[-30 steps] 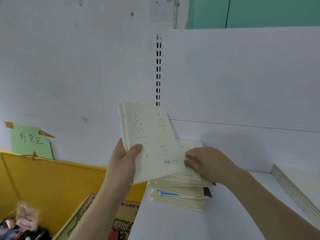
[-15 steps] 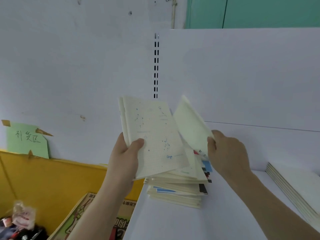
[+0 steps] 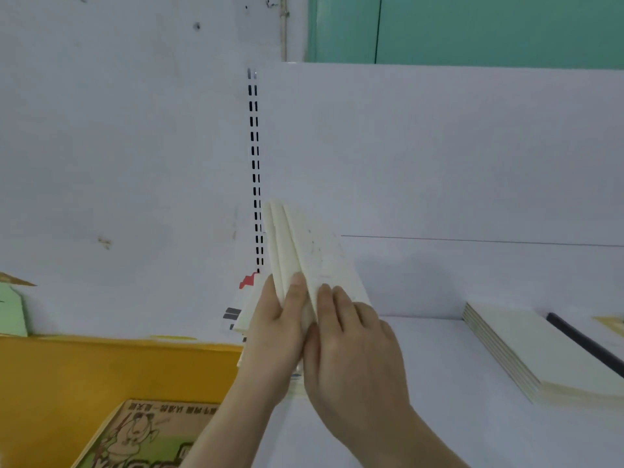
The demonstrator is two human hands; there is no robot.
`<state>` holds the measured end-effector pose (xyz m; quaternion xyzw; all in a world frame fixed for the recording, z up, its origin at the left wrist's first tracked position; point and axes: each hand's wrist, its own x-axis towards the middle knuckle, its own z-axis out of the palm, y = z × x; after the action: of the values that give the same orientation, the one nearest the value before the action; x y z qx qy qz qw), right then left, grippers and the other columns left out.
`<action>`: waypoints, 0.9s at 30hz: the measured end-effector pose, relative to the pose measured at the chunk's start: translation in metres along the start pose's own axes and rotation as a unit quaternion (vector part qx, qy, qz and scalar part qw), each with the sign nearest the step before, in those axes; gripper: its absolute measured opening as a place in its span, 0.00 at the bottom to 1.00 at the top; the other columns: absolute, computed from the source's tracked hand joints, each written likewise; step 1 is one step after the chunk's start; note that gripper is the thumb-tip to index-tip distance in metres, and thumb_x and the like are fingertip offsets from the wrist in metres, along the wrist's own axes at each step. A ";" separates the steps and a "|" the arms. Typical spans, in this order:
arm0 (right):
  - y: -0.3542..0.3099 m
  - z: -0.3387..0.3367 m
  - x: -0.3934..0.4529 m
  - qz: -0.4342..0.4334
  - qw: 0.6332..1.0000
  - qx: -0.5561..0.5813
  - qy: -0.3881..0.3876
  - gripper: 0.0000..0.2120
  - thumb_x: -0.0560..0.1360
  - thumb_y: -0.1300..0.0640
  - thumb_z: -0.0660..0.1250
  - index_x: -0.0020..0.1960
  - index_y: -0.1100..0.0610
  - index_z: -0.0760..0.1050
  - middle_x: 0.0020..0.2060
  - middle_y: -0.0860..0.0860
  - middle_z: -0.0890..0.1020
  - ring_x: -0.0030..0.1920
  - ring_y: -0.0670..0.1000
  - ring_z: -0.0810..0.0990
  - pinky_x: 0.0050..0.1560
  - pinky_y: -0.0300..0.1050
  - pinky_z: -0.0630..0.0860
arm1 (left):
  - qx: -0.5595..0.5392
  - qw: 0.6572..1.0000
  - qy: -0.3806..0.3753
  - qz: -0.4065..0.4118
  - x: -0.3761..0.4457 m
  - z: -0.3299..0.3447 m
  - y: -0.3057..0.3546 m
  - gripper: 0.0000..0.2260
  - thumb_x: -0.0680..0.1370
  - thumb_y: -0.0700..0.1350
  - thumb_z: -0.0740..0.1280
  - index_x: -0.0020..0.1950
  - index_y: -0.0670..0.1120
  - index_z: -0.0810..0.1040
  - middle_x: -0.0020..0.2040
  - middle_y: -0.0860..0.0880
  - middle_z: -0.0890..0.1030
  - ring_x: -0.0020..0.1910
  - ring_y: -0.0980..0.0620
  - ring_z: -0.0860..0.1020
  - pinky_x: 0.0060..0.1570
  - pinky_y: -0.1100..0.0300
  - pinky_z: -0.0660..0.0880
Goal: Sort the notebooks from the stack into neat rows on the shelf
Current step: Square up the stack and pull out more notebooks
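From the head camera, the person holds three cream notebooks (image 3: 297, 251) tilted nearly upright above the left end of the white shelf (image 3: 456, 383). The left hand (image 3: 275, 332) grips their lower left edge, thumb laid across the front cover. The right hand (image 3: 354, 346) lies against the front cover at lower right with fingers extended and touching it; whether its thumb curls round the edge cannot be told. Behind and below the hands, the stack (image 3: 243, 315) of notebooks is mostly hidden, only its left edges with red and grey print showing. Well apart to the right, a flat pile of cream notebooks (image 3: 526, 346) lies on the shelf. A yellow bin (image 3: 101, 366) stands at lower left, with a printed cardboard box (image 3: 141, 434) in it.
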<state>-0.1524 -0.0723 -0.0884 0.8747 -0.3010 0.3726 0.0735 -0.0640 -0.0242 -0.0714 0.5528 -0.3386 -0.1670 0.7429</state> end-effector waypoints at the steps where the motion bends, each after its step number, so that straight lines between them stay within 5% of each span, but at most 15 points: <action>1: 0.001 -0.002 -0.003 0.002 1.000 0.006 -0.003 0.26 0.76 0.49 0.53 0.68 0.60 0.73 0.60 0.57 0.80 0.53 0.58 0.80 0.47 0.53 0.79 | -0.001 1.000 -0.013 0.005 0.000 0.001 0.000 0.08 0.82 0.58 0.62 0.58 0.59 0.76 0.50 0.59 0.85 0.50 0.60 0.84 0.52 0.54 0.81; 5: 0.010 -0.005 -0.012 -0.011 0.999 0.050 -0.007 0.26 0.77 0.50 0.53 0.72 0.60 0.70 0.65 0.57 0.77 0.59 0.59 0.75 0.55 0.54 0.76 | -0.006 0.998 -0.058 0.009 0.003 0.009 -0.005 0.25 0.71 0.60 0.74 0.65 0.53 0.75 0.55 0.50 0.85 0.53 0.48 0.85 0.53 0.47 0.82; 9: 0.041 -0.011 -0.022 0.002 0.993 0.118 0.027 0.24 0.78 0.50 0.54 0.69 0.59 0.73 0.67 0.54 0.76 0.64 0.56 0.74 0.61 0.54 0.75 | 0.023 0.998 -0.042 0.026 0.002 0.022 -0.014 0.12 0.78 0.51 0.71 0.61 0.56 0.77 0.51 0.55 0.86 0.50 0.56 0.84 0.48 0.55 0.82; 12: 0.081 -0.020 -0.021 0.151 0.972 0.174 0.047 0.29 0.79 0.41 0.55 0.75 0.54 0.63 0.72 0.47 0.68 0.70 0.47 0.66 0.69 0.49 0.69 | 0.011 0.996 -0.088 0.033 -0.006 0.038 -0.022 0.10 0.80 0.47 0.69 0.60 0.56 0.78 0.52 0.57 0.85 0.51 0.59 0.84 0.48 0.59 0.81; 16: 0.124 -0.040 -0.022 0.281 0.843 0.458 -0.010 0.16 0.79 0.46 0.65 0.66 0.42 0.70 0.59 0.39 0.80 0.59 0.40 0.78 0.54 0.41 0.75 | 0.015 0.987 -0.157 0.040 -0.017 0.067 -0.035 0.11 0.78 0.48 0.71 0.59 0.59 0.77 0.53 0.61 0.84 0.52 0.60 0.83 0.49 0.61 0.81; 22: 0.167 -0.039 -0.061 0.356 0.803 0.473 0.073 0.20 0.72 0.52 0.73 0.62 0.50 0.73 0.49 0.45 0.85 0.49 0.45 0.84 0.42 0.38 0.79 | 0.052 0.975 -0.214 0.018 -0.035 0.101 -0.069 0.17 0.75 0.61 0.71 0.61 0.60 0.75 0.54 0.62 0.83 0.53 0.61 0.82 0.52 0.55 0.81; 27: 0.186 -0.027 -0.088 0.356 0.832 0.415 0.094 0.18 0.77 0.61 0.68 0.63 0.50 0.68 0.54 0.46 0.83 0.50 0.40 0.82 0.47 0.35 0.78 | 0.141 0.951 -0.274 -0.007 -0.040 0.107 -0.097 0.22 0.77 0.65 0.66 0.68 0.59 0.70 0.57 0.61 0.82 0.57 0.62 0.80 0.55 0.58 0.80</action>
<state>-0.3243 -0.1713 -0.1476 0.6157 -0.4002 0.5435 -0.4067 -0.1535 -0.1078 -0.1580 0.5868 -0.5455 -0.2680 0.5350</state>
